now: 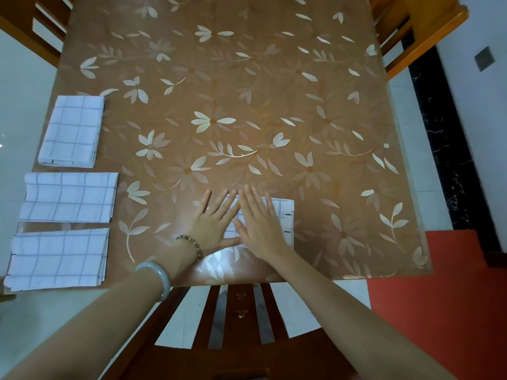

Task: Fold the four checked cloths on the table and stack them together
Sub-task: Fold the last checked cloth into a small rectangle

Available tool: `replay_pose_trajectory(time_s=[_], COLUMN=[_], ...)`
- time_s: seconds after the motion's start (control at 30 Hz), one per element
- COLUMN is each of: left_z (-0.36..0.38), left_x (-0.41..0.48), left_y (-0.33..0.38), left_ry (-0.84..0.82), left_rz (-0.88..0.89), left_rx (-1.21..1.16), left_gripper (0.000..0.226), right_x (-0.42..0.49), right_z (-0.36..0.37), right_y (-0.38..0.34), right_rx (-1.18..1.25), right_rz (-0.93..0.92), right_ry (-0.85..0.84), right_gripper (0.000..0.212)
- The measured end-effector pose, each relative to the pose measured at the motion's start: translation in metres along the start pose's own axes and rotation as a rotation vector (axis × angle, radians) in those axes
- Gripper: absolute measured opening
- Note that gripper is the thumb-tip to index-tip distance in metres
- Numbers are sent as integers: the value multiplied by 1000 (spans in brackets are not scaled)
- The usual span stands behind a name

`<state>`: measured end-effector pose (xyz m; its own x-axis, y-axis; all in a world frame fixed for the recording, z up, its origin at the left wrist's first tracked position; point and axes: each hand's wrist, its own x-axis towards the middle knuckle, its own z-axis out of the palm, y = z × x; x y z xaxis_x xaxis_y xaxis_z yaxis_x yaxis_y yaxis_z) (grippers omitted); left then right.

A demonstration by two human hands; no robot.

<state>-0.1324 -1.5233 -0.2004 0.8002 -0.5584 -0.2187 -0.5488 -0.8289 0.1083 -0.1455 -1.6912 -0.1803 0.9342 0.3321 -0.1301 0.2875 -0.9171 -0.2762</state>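
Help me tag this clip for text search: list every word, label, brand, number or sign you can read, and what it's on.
No readable text anywhere.
Pressed cloth: dark edge dashes, no letters.
Far cloth, middle cloth, near cloth: check lines, no letters.
Table cover: flowers only.
Wall plate: blurred, nothing legible.

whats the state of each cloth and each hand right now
far cloth, folded, lying flat at the left, not stacked
middle cloth, folded, flat, apart from the other cloths
near cloth, folded, flat, apart from the other cloths
fourth cloth, folded, flat, under both hands
left hand, fingers straight, pressing the fourth cloth's left side
right hand, fingers straight, pressing flat on the fourth cloth
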Motion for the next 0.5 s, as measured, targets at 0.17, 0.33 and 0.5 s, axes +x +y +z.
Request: replay_pose_trajectory(time_s=[0.17, 0.33, 0.5], left_z=[-1, -1, -4], left_x=[-1, -7, -7], left_y=[-2, -21, -23], left_ry=[7, -25, -45], left_rz=[-15, -17, -3], left_rx=[30, 88, 92], left_gripper=[102, 110, 111], right_x=[-3, -34, -38], right_z=[13, 2, -12], right_y=[19, 74, 80], right_rx=[-96, -137, -205], right_rz=[-19, 94, 179], right_ry=[-94, -105, -43], right_gripper=[67, 76, 80])
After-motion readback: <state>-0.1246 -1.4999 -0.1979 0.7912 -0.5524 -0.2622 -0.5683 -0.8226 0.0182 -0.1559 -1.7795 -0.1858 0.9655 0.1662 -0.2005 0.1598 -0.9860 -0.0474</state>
